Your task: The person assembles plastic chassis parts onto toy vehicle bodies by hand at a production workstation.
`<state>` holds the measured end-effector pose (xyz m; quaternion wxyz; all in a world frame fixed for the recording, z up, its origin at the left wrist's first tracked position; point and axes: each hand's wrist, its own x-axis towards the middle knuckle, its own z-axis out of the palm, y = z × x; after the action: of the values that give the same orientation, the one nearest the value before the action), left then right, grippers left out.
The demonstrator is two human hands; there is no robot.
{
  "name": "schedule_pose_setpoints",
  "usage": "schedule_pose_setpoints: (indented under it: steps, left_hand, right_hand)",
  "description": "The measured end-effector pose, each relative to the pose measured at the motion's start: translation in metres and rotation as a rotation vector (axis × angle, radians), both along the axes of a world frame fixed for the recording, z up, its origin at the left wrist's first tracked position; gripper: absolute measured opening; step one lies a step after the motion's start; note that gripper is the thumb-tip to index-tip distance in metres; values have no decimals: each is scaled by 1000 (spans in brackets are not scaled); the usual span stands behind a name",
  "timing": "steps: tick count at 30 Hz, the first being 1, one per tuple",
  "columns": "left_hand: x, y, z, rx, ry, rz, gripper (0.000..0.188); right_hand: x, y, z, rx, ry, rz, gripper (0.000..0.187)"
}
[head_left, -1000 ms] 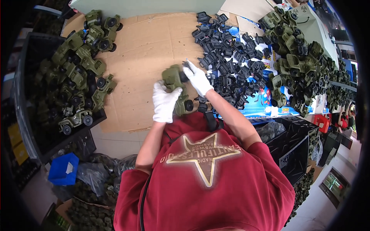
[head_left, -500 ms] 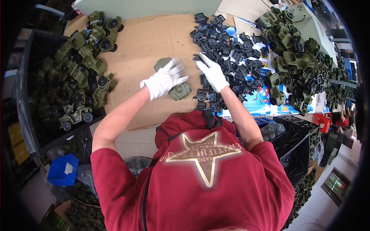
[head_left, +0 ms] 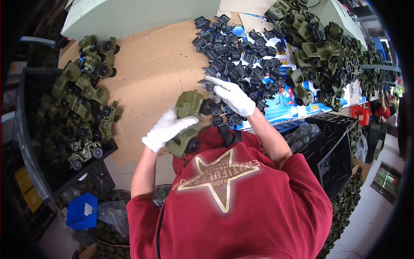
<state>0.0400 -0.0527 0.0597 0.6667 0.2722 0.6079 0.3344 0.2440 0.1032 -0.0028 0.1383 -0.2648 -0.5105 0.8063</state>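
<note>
Cardboard, centre; tray of cars, left; small parts, right; second heap of cars, right of the parts.

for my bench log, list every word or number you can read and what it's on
I won't copy wording, only where print stands:
Red shirt: readable pale lettering across and around a star.
Blue sheet: bold lettering, partly hidden under black parts.
Blue bin: white label, too small to read.
Green toy vehicle in the left hand: no lettering visible.
</note>
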Motion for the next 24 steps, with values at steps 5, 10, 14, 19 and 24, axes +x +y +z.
schedule_pose_setpoints:
  steps: [5,10,14,19,24]
  left_hand:
    - [19,-2,19,98,31,-50,65]
    - [22,3,33,54,-59,4,62]
    - [24,3,34,29,-123,40,59]
    - [25,5,34,31,-203,82,56]
    - [25,5,31,40,-150,82,54]
  right_hand:
    - [-1,-1,22,-168,123,66,81]
    - [4,2,12,-254,152,55,87]
    - [7,2,16,-261,160,45,82]
    - [12,6,7,-206,136,54,76]
    - [12,9,7,-151,68,63,71]
